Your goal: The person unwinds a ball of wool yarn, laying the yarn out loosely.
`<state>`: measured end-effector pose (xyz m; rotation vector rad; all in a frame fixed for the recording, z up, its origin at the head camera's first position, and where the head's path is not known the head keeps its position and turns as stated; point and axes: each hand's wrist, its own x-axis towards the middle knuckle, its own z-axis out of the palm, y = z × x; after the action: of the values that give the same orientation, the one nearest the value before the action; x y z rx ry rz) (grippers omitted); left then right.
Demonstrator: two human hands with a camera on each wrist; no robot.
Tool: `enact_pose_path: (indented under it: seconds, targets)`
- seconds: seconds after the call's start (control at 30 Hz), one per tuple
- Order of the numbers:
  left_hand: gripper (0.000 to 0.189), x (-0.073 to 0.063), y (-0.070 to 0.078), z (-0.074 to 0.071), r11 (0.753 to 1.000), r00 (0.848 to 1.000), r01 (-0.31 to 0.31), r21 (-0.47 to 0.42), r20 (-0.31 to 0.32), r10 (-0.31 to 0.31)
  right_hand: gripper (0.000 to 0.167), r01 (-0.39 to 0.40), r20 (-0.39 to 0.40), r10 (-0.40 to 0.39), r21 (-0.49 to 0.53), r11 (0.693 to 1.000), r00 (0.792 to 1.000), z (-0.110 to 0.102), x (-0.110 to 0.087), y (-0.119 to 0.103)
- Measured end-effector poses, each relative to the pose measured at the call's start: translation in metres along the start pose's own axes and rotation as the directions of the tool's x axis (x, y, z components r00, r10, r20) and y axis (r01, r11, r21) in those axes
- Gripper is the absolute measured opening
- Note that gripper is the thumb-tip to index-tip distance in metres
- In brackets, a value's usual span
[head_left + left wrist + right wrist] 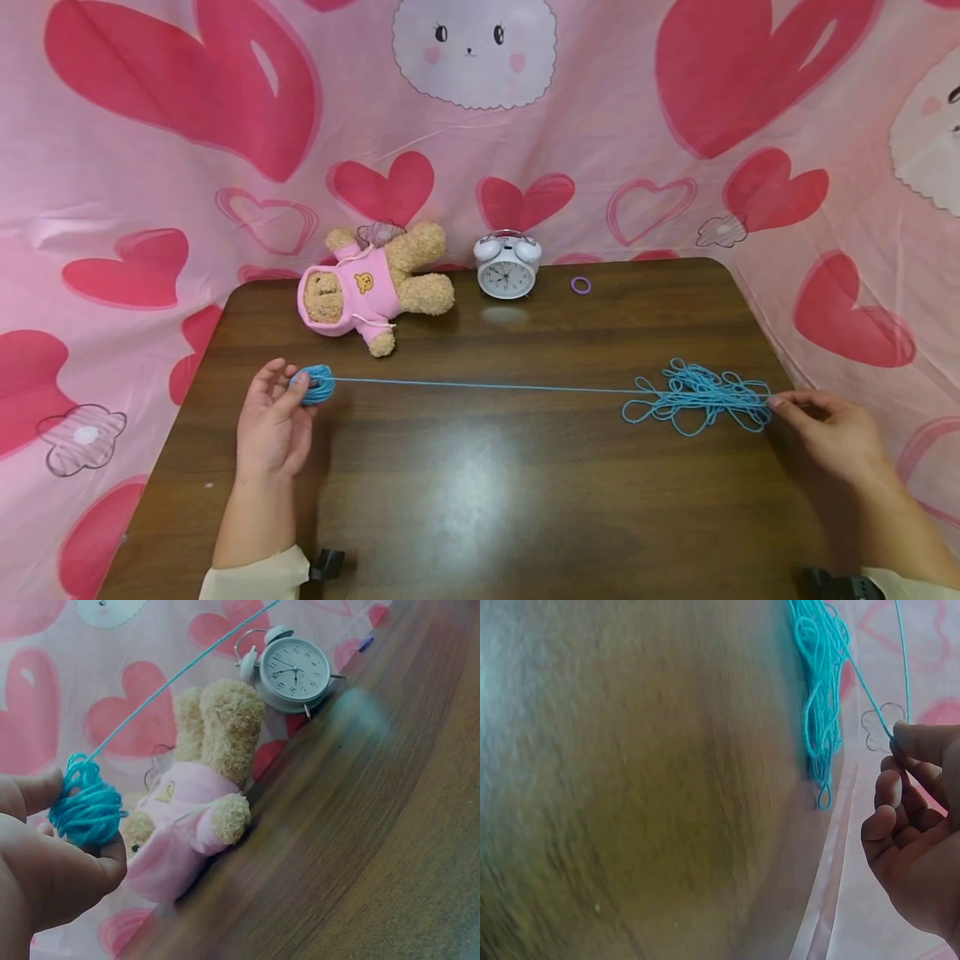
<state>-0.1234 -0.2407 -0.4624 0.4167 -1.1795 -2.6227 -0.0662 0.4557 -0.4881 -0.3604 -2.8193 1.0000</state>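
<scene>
Between its thumb and fingers, my left hand (pixel 273 425) holds a small wound ball of blue yarn (pixel 318 385); the left wrist view shows the wraps close up. One strand (pixel 480 386) runs nearly straight from the ball across to the right side. My right hand (pixel 836 433) pinches the yarn between thumb and index finger, just past the right end of a loose, looped heap of blue yarn (pixel 701 396). In the right wrist view, two lengths of yarn meet at the pinching fingertips (pixel 907 733), and the heap (pixel 821 697) lies on the table beside them.
A teddy bear (pixel 375 287) in a pink hoodie lies on its back at the rear left. Right of it stands a white twin-bell alarm clock (pixel 507 267), then a purple ring (pixel 581 286). Heart-printed pink cloth (pixel 585 142) hangs behind and beside the brown wooden table (pixel 562 500).
</scene>
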Motion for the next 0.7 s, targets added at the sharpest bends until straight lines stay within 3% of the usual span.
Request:
enact_pose_path:
  seconds: [0.23,0.7]
  targets:
    - [0.035,0.000,0.005,0.000,0.997,0.996,-0.060,-0.055,-0.074,0.055,0.031,0.038,-0.042,-0.040,-0.046,0.998,0.998,-0.003,0.005,0.012]
    - [0.030,0.003,0.011,-0.009,0.967,0.983,-0.168,-0.189,-0.104,0.151,0.041,-0.055,-0.033,0.052,-0.077,0.996,0.998,-0.005,0.009,0.023]
